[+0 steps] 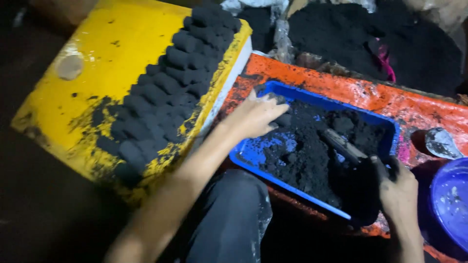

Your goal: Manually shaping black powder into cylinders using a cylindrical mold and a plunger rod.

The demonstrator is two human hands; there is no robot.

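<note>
Head view, looking down. Blue tray (253, 153) sits on an orange surface (390, 100), tray holds a heap of black powder (304, 156), loose and clumpy, piled toward the right half; bare blue floor shows at the near-left corner.

Left hand (254, 117) is over the tray's left end, palm down, fingers (273, 113) loosely together and slightly curled, tips at the edge of the black powder. A small dark lump (277, 99) sits at the fingertips; cannot tell if it is pinched or just touching.

Right hand (397, 192) is at the tray's near-right corner, fingers wrapped around a dark tube-like mould (363, 192), heavily coated in powder. A grey rod (343, 145) lies in the powder just up-left of that hand; cannot tell whether it joins the mould.

Left of the tray: yellow board (105, 63), tilted in frame, paint chipped and smeared black. Rows of black moulded lumps (165, 97) cover its right strip, packed touching each other, running from the far end to the near corner.

Behind the orange surface: large mound of black powder (365, 39) with clear plastic sheeting (280, 29) at its left edge. Right edge of frame: blue bowl (451, 202), partly cut off, and a grey stone-like piece (441, 142) just above it on the orange surface. Person's dark-trousered knee (229, 219) is below the tray.
</note>
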